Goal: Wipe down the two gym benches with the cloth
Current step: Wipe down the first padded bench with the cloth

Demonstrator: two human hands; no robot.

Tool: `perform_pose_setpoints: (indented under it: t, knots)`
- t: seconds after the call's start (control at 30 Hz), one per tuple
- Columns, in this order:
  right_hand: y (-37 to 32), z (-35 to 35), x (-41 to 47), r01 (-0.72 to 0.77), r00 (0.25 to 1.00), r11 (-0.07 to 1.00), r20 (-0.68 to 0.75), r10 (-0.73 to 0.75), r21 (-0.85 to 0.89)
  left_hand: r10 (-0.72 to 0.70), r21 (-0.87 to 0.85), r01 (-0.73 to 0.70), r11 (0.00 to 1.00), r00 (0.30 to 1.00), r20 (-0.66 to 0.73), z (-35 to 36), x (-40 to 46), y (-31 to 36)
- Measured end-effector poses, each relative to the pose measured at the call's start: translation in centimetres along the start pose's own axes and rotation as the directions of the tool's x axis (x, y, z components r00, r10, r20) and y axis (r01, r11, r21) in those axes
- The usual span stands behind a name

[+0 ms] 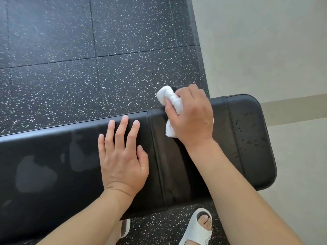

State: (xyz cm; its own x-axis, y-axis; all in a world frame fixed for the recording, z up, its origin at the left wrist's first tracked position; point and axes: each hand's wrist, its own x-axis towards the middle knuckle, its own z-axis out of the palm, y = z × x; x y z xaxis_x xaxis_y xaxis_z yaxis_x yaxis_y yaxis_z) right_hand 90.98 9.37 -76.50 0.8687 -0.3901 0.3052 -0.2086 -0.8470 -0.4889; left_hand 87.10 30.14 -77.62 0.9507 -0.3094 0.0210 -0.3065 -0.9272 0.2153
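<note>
A black padded gym bench point(247, 138) runs across the view from the left edge to its rounded right end. My right hand point(192, 115) grips a bunched white cloth point(172, 101) and holds it against the bench's far edge, beside a seam in the pad. My left hand point(122, 156) rests flat on the pad with fingers straight and spread, just left of that seam. Damp patches show on the left part of the pad, and dark specks dot its right end. Only one bench is in view.
Black speckled rubber floor tiles point(88, 50) lie beyond the bench. A pale floor point(274, 50) begins at the right, past the rubber's edge. My feet in white slide sandals point(200, 228) stand just in front of the bench.
</note>
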Motion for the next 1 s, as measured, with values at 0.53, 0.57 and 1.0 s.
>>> perform_pose_setpoints:
  t: [0.53,0.57,1.0]
  knots:
    - [-2.5,-4.6,-16.7,-0.269,0.957,0.962,-0.123,0.261,-0.055,-0.032,-0.004,0.032,0.999,0.998,0.052,-0.5,0.1,0.8]
    - [-2.0,-4.5,-15.5,-0.277,0.954,0.959,-0.143,0.265,-0.065,-0.025,-0.001,0.025,1.0,0.998,0.051,-0.4,0.1,0.7]
    - [-5.6,-3.0,-11.3,-0.131,0.99,0.988,-0.07,0.125,-0.087,0.001,-0.03,0.001,1.0,0.998,0.061,-0.6,0.1,0.5]
